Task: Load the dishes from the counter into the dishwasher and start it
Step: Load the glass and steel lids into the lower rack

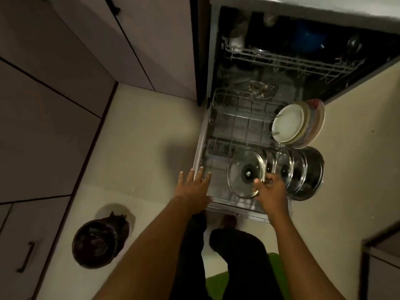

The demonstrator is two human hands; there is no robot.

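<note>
The dishwasher stands open with its lower rack (211, 126) pulled out over the door. My right hand (270, 189) grips the near rim of a glass pot lid (243, 173), which stands on edge in the rack's front row. Behind it stand more glass lids (285, 167) and a steel pot (313, 172) on its side. White and coloured plates (290, 123) stand upright on the rack's right side. My left hand (193, 185) rests with spread fingers on the rack's front left corner. The upper rack (281, 61) sits inside, dim, with a few dark items.
A dark bin (98, 245) with a liner stands on the pale floor at lower left. Grey cabinet fronts (54, 94) run along the left. My legs and a green mat (218, 284) are below. A counter corner (381, 245) juts in at lower right.
</note>
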